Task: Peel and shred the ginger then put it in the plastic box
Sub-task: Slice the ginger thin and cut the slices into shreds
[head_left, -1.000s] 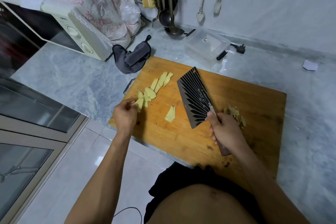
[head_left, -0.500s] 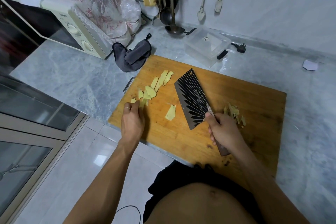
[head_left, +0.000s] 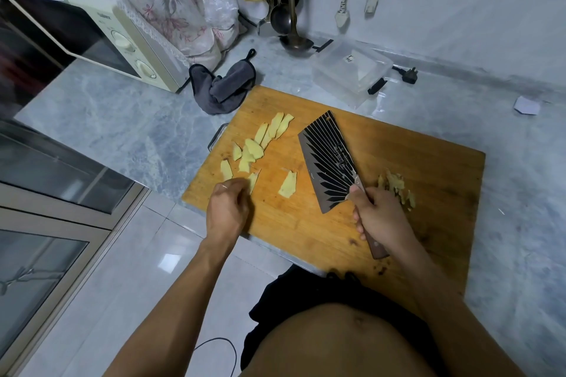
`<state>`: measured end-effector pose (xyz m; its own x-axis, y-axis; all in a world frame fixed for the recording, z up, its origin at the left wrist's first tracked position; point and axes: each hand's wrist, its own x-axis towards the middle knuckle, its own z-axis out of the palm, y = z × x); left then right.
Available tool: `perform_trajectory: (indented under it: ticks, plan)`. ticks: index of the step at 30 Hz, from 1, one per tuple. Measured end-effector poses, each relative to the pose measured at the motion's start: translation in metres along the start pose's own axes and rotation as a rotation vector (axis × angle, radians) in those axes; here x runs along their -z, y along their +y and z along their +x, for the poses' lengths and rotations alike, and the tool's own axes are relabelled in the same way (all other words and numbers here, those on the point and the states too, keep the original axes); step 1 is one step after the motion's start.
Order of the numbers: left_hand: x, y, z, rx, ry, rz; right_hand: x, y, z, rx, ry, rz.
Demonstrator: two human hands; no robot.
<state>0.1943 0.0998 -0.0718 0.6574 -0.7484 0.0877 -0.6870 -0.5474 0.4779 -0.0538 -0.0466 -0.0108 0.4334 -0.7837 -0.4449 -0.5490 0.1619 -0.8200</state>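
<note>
Left hand lower (right grip on cleaver)

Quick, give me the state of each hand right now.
Left hand: fingers curled at the ginger slices; whether it pinches one cannot be told.
Right hand: closed grip on the cleaver handle.

Your single head-worn wide-angle view looks forward and steeply down from close above the rectangular wooden cutting board on the grey marble counter, both forearms entering from the bottom edge.
</note>
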Motion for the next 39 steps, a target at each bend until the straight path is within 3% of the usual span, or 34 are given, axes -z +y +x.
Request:
perform_trajectory:
  ticks: [15,18,22,25,29,32,36,39]
  plan:
    - [0.021,0.010,0.027,0.534,0.051,-0.513,-0.001,0.003,0.002,-0.026,-0.012,0.038]
    - [0.029,0.017,0.026,0.568,0.012,-0.607,-0.002,0.002,0.002,-0.033,-0.013,0.037]
    - [0.026,0.047,0.017,0.531,-0.173,-0.696,-0.004,0.004,0.004,-0.038,-0.006,0.024]
    - [0.010,0.070,0.011,0.614,-0.275,-0.751,-0.003,0.007,0.003,-0.037,-0.003,0.019]
    - [-0.007,0.081,0.008,0.760,-0.230,-0.740,-0.003,0.008,0.000,-0.027,-0.007,0.029]
    - [-0.014,0.078,0.009,0.710,-0.184,-0.646,-0.003,0.009,-0.002,-0.022,0.005,0.024]
    - [-0.017,0.078,0.003,0.488,-0.155,-0.374,-0.003,0.010,-0.004,-0.018,0.003,0.016]
    - [-0.015,0.073,-0.001,0.441,-0.126,-0.351,-0.002,0.009,-0.005,-0.015,-0.004,0.011]
